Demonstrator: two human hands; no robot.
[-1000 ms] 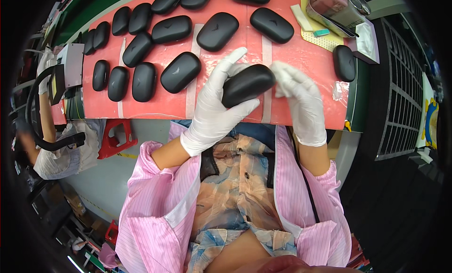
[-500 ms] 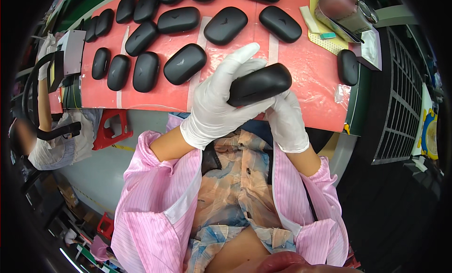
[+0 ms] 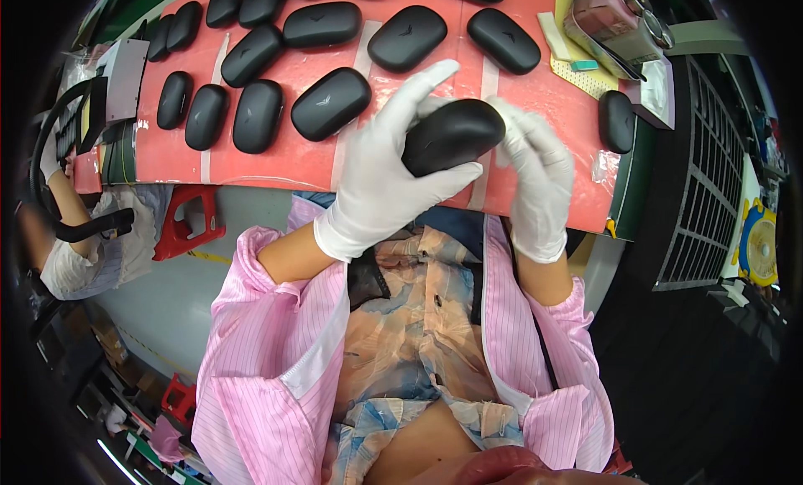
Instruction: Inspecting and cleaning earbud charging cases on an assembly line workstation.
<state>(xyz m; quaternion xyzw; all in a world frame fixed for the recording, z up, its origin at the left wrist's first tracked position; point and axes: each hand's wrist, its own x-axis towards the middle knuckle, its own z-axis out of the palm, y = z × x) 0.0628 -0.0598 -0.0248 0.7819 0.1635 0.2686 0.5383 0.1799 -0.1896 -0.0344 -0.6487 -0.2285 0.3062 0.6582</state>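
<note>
My left hand, in a white glove, holds a black rounded hard case above the near part of the table. Its thumb lies along the case's near side, and its forefinger stretches out past the far side. At the case's right end is my right hand, also gloved in white. Its fingers are extended and slightly bent, and I cannot tell whether the fingertips touch the case. Several like cases lie beyond and to the left, among them one with a small wing-shaped mark.
The table has a red, plastic-covered top. At its far right are a yellow sheet, a container with tins and a lone black case. A red stool and another person's arm are at the left.
My right hand has come away from the case's underside to its right, its fingers opening out. The case has shifted slightly left and turned in my left hand.
</note>
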